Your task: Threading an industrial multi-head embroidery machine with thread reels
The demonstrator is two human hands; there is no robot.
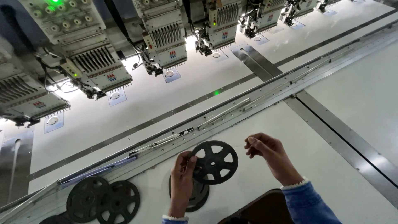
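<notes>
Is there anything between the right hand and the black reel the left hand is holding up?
Nothing visible. The left hand holds the reel by its left edge; the right hand, fingers pinched, sits just right of it with only bare table behind the gap.

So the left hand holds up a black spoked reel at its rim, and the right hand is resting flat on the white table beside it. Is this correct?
Not quite. In the head view the left hand does hold the black spoked reel at its rim, but the right hand is not flat on the white table. It is raised beside the reel with its fingers pinched together.
</notes>
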